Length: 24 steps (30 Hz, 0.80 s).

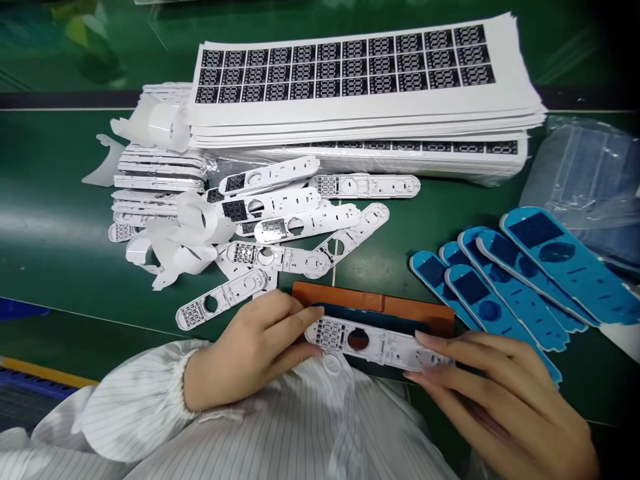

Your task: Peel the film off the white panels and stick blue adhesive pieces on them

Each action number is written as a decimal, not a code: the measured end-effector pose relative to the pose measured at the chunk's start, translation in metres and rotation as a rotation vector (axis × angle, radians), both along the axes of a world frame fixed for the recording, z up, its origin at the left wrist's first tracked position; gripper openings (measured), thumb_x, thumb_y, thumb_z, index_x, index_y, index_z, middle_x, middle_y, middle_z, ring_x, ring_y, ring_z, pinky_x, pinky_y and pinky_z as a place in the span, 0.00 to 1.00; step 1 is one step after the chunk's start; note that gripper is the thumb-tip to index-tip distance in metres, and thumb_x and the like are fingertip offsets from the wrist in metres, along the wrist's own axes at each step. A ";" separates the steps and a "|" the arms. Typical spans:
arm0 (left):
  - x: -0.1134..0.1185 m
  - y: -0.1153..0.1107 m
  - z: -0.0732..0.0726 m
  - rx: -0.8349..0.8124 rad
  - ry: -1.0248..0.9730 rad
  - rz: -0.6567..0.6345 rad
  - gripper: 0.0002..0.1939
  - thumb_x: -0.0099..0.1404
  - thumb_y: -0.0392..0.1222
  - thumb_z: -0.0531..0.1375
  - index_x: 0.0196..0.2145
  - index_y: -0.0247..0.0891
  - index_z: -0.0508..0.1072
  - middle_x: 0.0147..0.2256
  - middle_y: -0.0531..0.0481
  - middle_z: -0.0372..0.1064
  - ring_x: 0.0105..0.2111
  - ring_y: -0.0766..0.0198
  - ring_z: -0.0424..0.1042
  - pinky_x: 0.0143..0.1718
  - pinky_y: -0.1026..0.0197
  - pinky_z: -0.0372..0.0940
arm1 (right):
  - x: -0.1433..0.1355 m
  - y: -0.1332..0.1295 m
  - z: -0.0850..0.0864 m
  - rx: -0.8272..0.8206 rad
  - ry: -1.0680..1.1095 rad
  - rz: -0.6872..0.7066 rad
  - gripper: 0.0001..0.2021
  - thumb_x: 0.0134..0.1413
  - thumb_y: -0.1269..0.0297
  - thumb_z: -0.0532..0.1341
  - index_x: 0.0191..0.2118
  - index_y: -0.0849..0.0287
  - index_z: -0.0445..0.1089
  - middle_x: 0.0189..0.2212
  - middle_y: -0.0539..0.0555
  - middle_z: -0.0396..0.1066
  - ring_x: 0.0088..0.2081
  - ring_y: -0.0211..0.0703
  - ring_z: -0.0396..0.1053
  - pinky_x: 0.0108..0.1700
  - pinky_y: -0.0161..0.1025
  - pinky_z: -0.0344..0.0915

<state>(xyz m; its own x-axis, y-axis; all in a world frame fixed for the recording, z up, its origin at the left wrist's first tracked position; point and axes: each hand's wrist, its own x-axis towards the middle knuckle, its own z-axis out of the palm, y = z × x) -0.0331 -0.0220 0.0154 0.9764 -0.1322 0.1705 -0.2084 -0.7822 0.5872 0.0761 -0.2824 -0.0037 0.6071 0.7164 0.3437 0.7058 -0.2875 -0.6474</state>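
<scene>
two ends pinched: left hand (245, 350) and right hand (510, 393) fingers hold the white strip (395, 350) near an orange block (415, 308), probably positioning it, so a level grip matters next

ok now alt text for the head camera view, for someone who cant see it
Two bare hands, left and right, hold a white slotted plastic part by its ends above a green work surface. Beyond lie similar white parts, stacked sheets of printed black labels and, at right, blue-faced pieces.
</scene>
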 end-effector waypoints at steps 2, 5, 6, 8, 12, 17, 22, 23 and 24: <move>0.004 0.000 -0.005 0.034 -0.040 0.015 0.17 0.65 0.42 0.57 0.48 0.29 0.67 0.32 0.47 0.65 0.33 0.65 0.65 0.32 0.64 0.66 | 0.006 0.007 0.000 -0.029 -0.068 0.007 0.05 0.51 0.70 0.65 0.34 0.51 0.71 0.34 0.52 0.75 0.34 0.49 0.67 0.31 0.48 0.67; 0.007 0.000 -0.011 0.078 -0.056 0.012 0.17 0.64 0.42 0.58 0.47 0.29 0.67 0.31 0.48 0.66 0.32 0.65 0.64 0.32 0.62 0.65 | 0.011 0.011 -0.002 -0.065 -0.107 0.012 0.04 0.53 0.68 0.63 0.34 0.52 0.69 0.34 0.53 0.75 0.33 0.49 0.66 0.30 0.47 0.66; 0.008 -0.001 -0.012 0.088 -0.056 0.010 0.17 0.64 0.41 0.58 0.47 0.28 0.67 0.31 0.48 0.65 0.32 0.65 0.64 0.32 0.61 0.65 | 0.011 0.011 -0.004 -0.073 -0.106 0.014 0.04 0.54 0.67 0.63 0.35 0.51 0.69 0.34 0.52 0.75 0.33 0.49 0.66 0.30 0.47 0.65; 0.007 -0.001 -0.013 0.088 -0.059 0.009 0.17 0.64 0.40 0.58 0.47 0.27 0.67 0.30 0.48 0.65 0.32 0.65 0.63 0.33 0.61 0.65 | 0.011 0.009 -0.007 -0.076 -0.103 0.021 0.04 0.54 0.67 0.63 0.36 0.51 0.68 0.34 0.52 0.75 0.34 0.49 0.65 0.29 0.47 0.65; 0.006 -0.001 -0.014 0.060 -0.042 0.018 0.17 0.65 0.40 0.57 0.49 0.29 0.66 0.30 0.49 0.65 0.32 0.66 0.62 0.33 0.62 0.65 | 0.010 0.009 -0.012 -0.085 -0.039 0.004 0.02 0.56 0.65 0.62 0.35 0.50 0.67 0.35 0.52 0.74 0.34 0.50 0.65 0.30 0.48 0.64; 0.006 -0.002 -0.015 0.062 -0.032 0.024 0.18 0.64 0.39 0.58 0.50 0.28 0.65 0.30 0.48 0.65 0.31 0.65 0.62 0.32 0.60 0.65 | 0.007 0.011 -0.010 -0.094 0.021 -0.025 0.02 0.57 0.64 0.61 0.34 0.52 0.66 0.34 0.54 0.73 0.35 0.51 0.63 0.32 0.48 0.63; 0.007 -0.003 -0.012 0.063 -0.004 0.022 0.18 0.64 0.38 0.58 0.51 0.30 0.65 0.30 0.48 0.66 0.32 0.64 0.64 0.31 0.60 0.66 | 0.008 0.011 -0.010 -0.058 0.077 -0.038 0.09 0.51 0.67 0.66 0.34 0.52 0.64 0.35 0.53 0.75 0.37 0.50 0.65 0.35 0.49 0.65; 0.008 -0.003 -0.012 0.067 -0.006 0.020 0.18 0.64 0.37 0.58 0.51 0.31 0.65 0.30 0.48 0.66 0.32 0.64 0.64 0.30 0.60 0.66 | 0.008 0.011 -0.011 -0.042 0.097 -0.043 0.10 0.50 0.67 0.67 0.33 0.52 0.63 0.35 0.53 0.75 0.37 0.49 0.66 0.34 0.48 0.67; 0.008 -0.003 -0.011 0.070 -0.011 0.020 0.18 0.64 0.37 0.58 0.51 0.32 0.65 0.30 0.49 0.66 0.31 0.64 0.65 0.30 0.60 0.66 | 0.009 0.011 -0.011 -0.026 0.119 -0.051 0.11 0.49 0.66 0.67 0.32 0.52 0.62 0.35 0.52 0.75 0.36 0.48 0.66 0.33 0.46 0.67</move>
<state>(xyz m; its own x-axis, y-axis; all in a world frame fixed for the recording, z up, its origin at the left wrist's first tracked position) -0.0252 -0.0255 0.0040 0.9772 -0.1246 0.1720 -0.1983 -0.8251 0.5290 0.0849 -0.2709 -0.0152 0.6782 0.6915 0.2486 0.6085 -0.3389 -0.7175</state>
